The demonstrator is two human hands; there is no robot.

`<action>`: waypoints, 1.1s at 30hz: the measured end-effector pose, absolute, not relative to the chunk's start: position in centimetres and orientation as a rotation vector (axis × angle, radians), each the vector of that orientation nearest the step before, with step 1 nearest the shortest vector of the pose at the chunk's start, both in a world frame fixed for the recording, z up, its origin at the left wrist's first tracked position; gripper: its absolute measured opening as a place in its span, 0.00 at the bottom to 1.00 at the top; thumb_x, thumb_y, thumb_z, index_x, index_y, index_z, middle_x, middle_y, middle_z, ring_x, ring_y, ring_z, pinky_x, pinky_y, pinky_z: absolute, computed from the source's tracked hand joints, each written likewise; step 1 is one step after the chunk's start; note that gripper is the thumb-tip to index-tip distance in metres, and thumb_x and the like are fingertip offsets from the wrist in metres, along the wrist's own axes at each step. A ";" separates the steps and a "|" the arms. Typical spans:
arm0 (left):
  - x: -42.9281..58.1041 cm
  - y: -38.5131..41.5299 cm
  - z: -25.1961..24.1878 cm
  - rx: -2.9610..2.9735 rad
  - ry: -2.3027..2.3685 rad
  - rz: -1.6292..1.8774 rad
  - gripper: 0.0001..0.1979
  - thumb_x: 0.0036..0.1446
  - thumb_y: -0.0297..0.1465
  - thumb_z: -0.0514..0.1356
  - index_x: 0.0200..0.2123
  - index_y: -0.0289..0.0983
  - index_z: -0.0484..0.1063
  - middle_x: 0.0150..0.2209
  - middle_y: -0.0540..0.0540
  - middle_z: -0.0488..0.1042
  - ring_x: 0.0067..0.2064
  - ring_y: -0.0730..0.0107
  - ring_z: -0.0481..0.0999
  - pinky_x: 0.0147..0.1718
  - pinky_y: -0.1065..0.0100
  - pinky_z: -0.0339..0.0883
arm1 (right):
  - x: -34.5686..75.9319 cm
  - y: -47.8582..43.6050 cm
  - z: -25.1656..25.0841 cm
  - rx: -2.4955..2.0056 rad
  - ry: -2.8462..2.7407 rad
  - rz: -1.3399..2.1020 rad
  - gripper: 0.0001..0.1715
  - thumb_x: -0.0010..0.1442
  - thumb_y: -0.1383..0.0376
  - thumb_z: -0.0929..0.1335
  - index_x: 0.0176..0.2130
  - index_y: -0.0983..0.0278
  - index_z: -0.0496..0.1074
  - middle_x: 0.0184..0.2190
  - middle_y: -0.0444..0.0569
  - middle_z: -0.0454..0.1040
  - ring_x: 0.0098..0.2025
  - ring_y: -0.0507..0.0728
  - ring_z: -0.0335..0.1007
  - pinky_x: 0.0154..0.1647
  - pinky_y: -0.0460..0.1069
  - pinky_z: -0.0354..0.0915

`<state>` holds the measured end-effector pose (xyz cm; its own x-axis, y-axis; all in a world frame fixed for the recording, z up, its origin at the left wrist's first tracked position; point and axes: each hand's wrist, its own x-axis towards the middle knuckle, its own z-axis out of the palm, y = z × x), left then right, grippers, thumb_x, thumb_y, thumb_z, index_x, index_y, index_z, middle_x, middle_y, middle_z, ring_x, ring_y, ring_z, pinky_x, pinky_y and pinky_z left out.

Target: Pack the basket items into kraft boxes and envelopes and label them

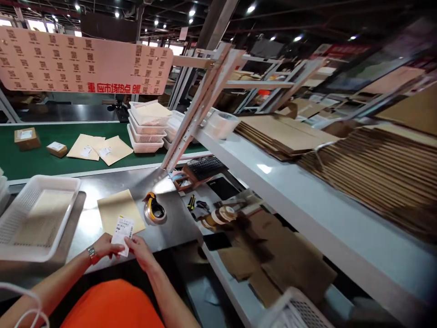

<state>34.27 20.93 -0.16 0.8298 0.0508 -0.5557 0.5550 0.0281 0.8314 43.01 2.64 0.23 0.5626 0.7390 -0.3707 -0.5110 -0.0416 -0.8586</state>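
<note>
A white printed label [123,230] is pinched between both of my hands, over the near edge of the metal table [170,232]. My left hand [105,248], with a watch at the wrist, grips its lower left side. On the lower right side my right hand [139,249] holds it with the thumb on top. Beneath and beyond the label lies a flat yellowish paper envelope [114,207], partly covered by it. A tape dispenser [154,210] with a yellow-orange handle rests to the right of the envelope.
At left sits a white plastic basket [73,187]. Behind, a green conveyor [37,161] carries small boxes [26,138], envelopes [114,149] and stacked white baskets [146,145]. A shelf [273,175] with flattened cardboard [385,168] runs along the right, above a keyboard [205,167].
</note>
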 end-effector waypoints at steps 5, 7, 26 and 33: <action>35.2 16.6 -0.6 1.381 0.684 -0.188 0.34 0.38 0.58 0.78 0.36 0.34 0.85 0.32 0.39 0.88 0.34 0.57 0.87 0.29 0.65 0.72 | 41.9 -1.7 -0.4 -1.102 -0.010 0.951 0.35 0.47 0.40 0.86 0.40 0.63 0.88 0.40 0.54 0.88 0.42 0.60 0.85 0.49 0.55 0.77; 35.5 15.1 -0.6 1.344 0.704 -0.150 0.34 0.38 0.56 0.79 0.37 0.33 0.85 0.34 0.38 0.89 0.35 0.57 0.88 0.30 0.66 0.74 | 41.6 -3.3 -0.6 -1.081 0.038 0.909 0.35 0.44 0.41 0.87 0.39 0.64 0.88 0.40 0.55 0.88 0.45 0.63 0.86 0.50 0.57 0.78; 36.4 6.0 -1.7 1.713 0.735 -0.147 0.34 0.53 0.51 0.73 0.56 0.34 0.81 0.54 0.31 0.87 0.52 0.45 0.89 0.45 0.54 0.84 | 41.9 -12.2 -1.7 -1.235 0.057 0.721 0.38 0.42 0.35 0.85 0.35 0.64 0.90 0.33 0.52 0.87 0.40 0.62 0.82 0.50 0.57 0.75; 35.6 4.0 0.4 2.111 0.239 -0.011 0.18 0.66 0.48 0.62 0.40 0.44 0.86 0.48 0.41 0.89 0.57 0.49 0.85 0.66 0.49 0.74 | 41.9 -13.8 -1.4 -1.440 -0.105 0.585 0.28 0.53 0.40 0.81 0.27 0.61 0.87 0.31 0.49 0.84 0.37 0.60 0.75 0.44 0.55 0.69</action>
